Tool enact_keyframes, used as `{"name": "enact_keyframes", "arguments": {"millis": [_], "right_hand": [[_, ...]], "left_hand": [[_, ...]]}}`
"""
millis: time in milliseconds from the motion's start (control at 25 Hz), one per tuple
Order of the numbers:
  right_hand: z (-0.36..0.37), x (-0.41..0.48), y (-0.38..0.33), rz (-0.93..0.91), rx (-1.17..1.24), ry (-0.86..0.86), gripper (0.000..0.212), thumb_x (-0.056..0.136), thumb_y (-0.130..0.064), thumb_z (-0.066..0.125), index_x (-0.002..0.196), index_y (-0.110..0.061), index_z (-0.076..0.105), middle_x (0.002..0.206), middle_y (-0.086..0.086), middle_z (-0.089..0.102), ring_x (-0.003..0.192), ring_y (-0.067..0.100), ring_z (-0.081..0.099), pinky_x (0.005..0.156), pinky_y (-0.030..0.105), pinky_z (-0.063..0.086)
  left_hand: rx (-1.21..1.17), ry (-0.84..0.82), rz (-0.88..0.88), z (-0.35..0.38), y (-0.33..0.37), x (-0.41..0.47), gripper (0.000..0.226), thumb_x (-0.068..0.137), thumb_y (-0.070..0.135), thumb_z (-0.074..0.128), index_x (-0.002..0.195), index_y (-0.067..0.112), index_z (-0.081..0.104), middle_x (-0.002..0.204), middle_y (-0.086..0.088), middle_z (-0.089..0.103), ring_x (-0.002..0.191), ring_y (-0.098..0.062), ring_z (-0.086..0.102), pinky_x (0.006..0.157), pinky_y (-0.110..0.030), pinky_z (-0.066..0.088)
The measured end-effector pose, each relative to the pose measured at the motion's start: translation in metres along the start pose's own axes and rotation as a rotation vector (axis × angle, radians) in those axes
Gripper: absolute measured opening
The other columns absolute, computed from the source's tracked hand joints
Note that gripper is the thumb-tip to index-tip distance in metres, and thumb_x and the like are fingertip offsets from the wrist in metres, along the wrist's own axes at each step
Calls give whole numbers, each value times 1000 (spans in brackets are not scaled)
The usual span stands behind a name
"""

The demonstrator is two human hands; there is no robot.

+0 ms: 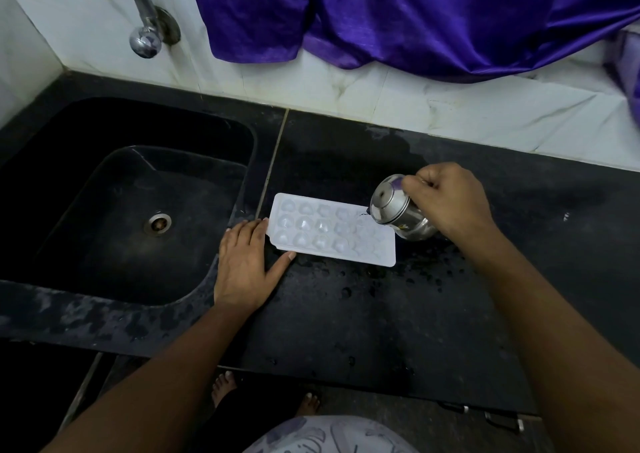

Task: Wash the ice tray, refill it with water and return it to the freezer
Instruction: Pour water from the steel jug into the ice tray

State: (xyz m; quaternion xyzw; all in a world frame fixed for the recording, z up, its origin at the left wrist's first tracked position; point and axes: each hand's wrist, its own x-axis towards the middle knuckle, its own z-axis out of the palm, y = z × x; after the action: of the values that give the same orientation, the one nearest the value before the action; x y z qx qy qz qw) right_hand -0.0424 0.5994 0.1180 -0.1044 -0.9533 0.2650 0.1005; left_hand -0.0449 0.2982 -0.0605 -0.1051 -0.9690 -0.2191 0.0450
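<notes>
Lying flat, ice tray point(332, 229) lengthwise left-right

White ice tray point(332, 229); black counter point(346, 314); silvery steel pot point(398, 208); purple cloth point(398, 16)

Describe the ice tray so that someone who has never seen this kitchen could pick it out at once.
Start at the black sink set in the dark countertop. Just right of it a white ice tray lies flat, the left hand steadying its near-left corner while the right hand tips a steel pot at its right end. It is the only white thing there, with rows of small moulded cells.
</notes>
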Motion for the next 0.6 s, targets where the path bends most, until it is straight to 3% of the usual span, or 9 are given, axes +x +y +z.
{"name": "enact_keyframes", "arguments": {"millis": [160,280,440,600], "right_hand": [[0,0,7,30,77,1,44,89,-33,62,58,-5,51,55,13,50,52,24,44,55,38,39],[0,-5,20,130,310,12,42,89,-27,64,53,-12,47,51,2,41,52,18,40,58,36,36],[1,-12,36,268,646,60,36,88,-24,64,66,2,53,52,-2,38,50,11,35,50,23,33],[-1,-15,44,302,690,91,34,88,-26,65,61,-11,52,51,-4,40,48,8,36,49,20,33]], "left_hand": [[1,-4,-4,-1,1,0,82,99,69,50,157,11,44,157,-10,51,151,-30,37,131,-51,20],[3,-7,-4,-1,1,0,83,98,69,51,157,11,44,157,-11,51,151,-31,37,131,-51,19],[8,-5,-7,-1,1,0,82,99,69,51,156,10,45,155,-12,52,150,-32,39,130,-52,21],[12,-3,-7,1,1,0,83,99,70,51,155,8,46,154,-14,54,149,-33,41,129,-54,25]]}}
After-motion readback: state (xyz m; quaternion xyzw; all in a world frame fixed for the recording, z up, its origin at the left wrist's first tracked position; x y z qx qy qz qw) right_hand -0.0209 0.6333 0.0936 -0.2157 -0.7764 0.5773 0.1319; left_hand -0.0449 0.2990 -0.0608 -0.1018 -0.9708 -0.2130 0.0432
